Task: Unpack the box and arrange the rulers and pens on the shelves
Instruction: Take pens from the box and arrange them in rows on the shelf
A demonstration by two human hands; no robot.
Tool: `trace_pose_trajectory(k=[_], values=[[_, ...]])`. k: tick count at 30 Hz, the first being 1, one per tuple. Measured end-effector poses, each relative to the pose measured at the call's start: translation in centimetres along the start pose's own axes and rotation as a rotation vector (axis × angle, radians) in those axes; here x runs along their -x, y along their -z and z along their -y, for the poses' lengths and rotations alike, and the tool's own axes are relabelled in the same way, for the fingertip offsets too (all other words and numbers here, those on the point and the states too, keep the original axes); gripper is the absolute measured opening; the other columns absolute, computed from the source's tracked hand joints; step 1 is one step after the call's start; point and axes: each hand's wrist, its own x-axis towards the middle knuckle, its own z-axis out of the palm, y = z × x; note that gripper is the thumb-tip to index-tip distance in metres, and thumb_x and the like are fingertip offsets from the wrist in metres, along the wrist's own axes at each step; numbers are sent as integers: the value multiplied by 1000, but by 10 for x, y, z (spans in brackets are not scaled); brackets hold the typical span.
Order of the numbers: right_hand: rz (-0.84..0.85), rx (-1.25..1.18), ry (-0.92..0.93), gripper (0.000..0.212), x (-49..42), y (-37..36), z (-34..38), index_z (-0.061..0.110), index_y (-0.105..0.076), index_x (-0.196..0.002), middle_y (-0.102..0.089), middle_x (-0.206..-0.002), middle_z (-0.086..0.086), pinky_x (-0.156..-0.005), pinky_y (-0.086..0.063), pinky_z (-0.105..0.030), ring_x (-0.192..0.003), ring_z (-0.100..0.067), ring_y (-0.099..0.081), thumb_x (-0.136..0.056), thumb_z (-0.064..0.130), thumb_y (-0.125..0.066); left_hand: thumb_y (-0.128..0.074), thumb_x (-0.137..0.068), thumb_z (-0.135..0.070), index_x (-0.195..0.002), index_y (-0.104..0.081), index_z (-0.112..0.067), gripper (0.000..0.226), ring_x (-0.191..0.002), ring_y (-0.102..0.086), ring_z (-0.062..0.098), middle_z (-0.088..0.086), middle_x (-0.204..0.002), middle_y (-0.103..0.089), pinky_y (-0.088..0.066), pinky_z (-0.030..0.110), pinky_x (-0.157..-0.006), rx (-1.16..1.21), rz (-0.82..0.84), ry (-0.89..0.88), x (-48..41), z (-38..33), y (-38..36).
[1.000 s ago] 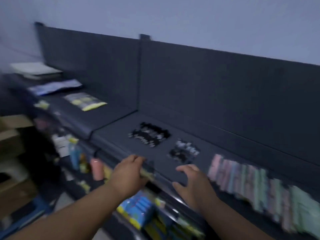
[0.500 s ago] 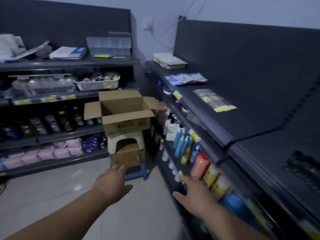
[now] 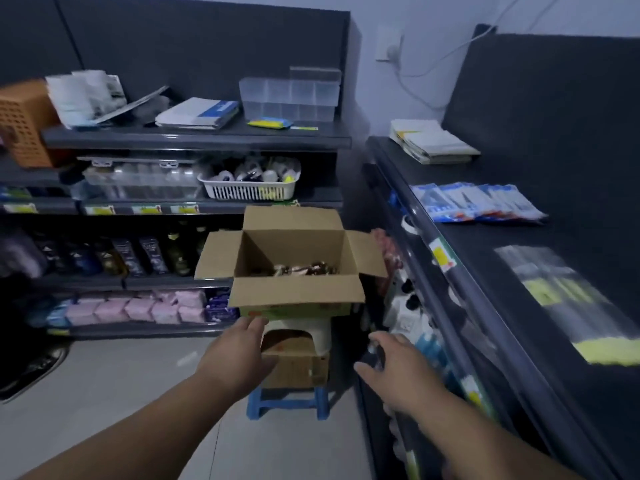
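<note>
Two grips out in front, both released and holding nothing. Left grip [image 3: 239,355] with straight fingers just below the front flap of the open brown cardboard box [image 3: 294,294], apparently not touching it. Right grip [image 3: 403,374] lower and to the right of the box, fingers spread, a little blurred. Stretched this way most probably in order to reach into the box from above for the next handful.

Inside the box, on its bottom, only a thin layer of small dark and pale goods [image 3: 298,270], too blurred to call pens or rulers. All four flaps folded outward, so free entry for a hand. Box raised on a white plastic stool [image 3: 322,337], with a second brown carton [image 3: 294,370] and a low blue stool [image 3: 287,405] under that, seemingly to bring the opening to a comfortable height without bending.

To the right of the box, a long dark shelf [image 3: 474,247], near enough for short carrying. On it, right of the box and on its near side, clear flat packets with yellow ends [image 3: 568,306]. Right of the box and beyond it, blue-and-white packets [image 3: 478,202]. Perhaps task goods already arranged, but not possible to confirm. As a judgement: unpacking partly done, some goods left in the box.
</note>
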Motion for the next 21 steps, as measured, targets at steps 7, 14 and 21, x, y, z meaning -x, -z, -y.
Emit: trace_pose_trajectory(k=[7,14,21], values=[[9,-45,73,57,-130,21,28,27,-41,-139,-44,-137,4,-94,-46,-30,-120,-16,-48,-90,52,-56,-61,-85,-46,-143,-36,-24,67,-126,-44,15,-5,-145,-37,-42,29,-102,20,-15,63,-106,20,1],[45,-82,11,52,-259,2,59,29,-46,-136,-50,-133,2,-91,-44,-28,-118,-18,-52,-90,45,-61,-60,-85,-44,-141,-41,-22,63,-121,-48,16,-4,-140,-43,-44,29,-98,85,21,26,-246,61,-16],[182,-151,-157,54,-364,-39,62,20,-48,-137,-54,-135,-1,-94,-40,-24,-122,-20,-52,-89,40,-65,-61,-87,-38,-138,-42,-20,58,-124,-45,19,1,-139,-42,-40,30,-103,194,210,-32,-353,88,-66]])
